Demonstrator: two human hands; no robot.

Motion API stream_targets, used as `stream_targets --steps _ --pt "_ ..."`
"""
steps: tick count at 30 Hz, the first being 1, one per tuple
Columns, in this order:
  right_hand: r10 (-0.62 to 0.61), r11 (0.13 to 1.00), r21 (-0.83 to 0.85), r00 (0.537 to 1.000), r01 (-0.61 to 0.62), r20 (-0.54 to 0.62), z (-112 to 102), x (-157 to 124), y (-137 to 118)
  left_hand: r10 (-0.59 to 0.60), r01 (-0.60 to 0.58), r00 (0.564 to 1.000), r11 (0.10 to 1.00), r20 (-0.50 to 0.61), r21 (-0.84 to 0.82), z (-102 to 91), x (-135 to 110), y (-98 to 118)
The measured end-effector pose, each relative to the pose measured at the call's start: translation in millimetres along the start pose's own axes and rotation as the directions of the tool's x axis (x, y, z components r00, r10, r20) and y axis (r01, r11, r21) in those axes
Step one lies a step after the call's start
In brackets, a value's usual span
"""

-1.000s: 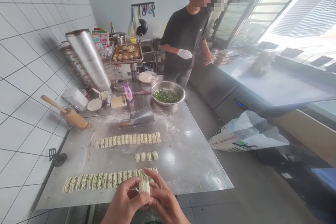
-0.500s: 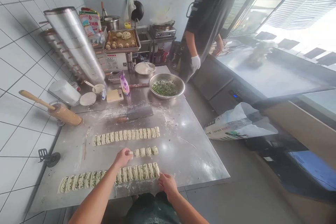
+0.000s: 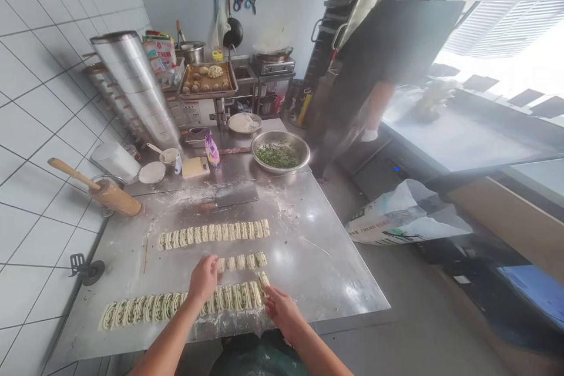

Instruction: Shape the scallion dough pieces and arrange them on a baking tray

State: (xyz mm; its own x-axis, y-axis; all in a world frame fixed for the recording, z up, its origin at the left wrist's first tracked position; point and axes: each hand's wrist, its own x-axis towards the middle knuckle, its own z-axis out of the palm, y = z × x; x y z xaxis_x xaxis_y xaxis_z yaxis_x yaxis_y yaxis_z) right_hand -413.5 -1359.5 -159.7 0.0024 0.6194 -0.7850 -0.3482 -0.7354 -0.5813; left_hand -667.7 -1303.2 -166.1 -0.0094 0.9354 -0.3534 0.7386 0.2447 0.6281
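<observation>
A long front row of sliced dough coils [image 3: 180, 304], streaked with green scallion, lies along the near edge of the steel tabletop [image 3: 317, 264], the slices leaning against one another. The right hand [image 3: 282, 310] sits at that row's right end, its fingers [image 3: 274, 296] against the last slice, which stands tilted up; whether they pinch it, I cannot tell. The left hand [image 3: 203, 279], loosely curled and holding nothing visible, is just beside the left end of a short middle row of slices [image 3: 241, 262]. A longer far row of slices [image 3: 212, 235] lies beyond, with a cleaver [image 3: 233, 195] past it on scattered flour.

Farther along, a steel mixing bowl [image 3: 281, 134] holds chopped scallions in a pale mixture, and a shallow dish [image 3: 233, 123] holds something white. Higher up, a metal baking tray [image 3: 208, 96] carries browned buns and pastries. A wooden rolling pin [image 3: 115, 200] lies at the tabletop's left corner.
</observation>
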Motion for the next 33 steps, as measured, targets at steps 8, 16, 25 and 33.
stream_targets --steps 8,16,25,33 --pt "-0.056 0.997 0.079 0.885 0.022 0.463 13.4 -112.5 -55.3 0.704 -0.715 0.686 0.699 0.185 -0.012 -38.1 -79.8 89.5" --pt "0.117 0.992 -0.047 0.714 -0.118 0.691 8.5 -152.0 -71.7 0.762 -0.761 0.631 0.645 0.145 -0.073 -72.8 -118.2 128.8" --pt "0.163 0.982 -0.055 0.663 -0.181 0.730 2.7 -154.3 -61.1 0.772 -0.765 0.620 0.634 0.138 -0.110 -66.2 -126.5 132.2" --pt "-0.359 0.866 -0.044 0.679 0.499 0.641 10.1 -163.5 -64.2 0.547 -0.528 0.837 0.815 0.020 -0.238 -63.9 -140.2 148.4"
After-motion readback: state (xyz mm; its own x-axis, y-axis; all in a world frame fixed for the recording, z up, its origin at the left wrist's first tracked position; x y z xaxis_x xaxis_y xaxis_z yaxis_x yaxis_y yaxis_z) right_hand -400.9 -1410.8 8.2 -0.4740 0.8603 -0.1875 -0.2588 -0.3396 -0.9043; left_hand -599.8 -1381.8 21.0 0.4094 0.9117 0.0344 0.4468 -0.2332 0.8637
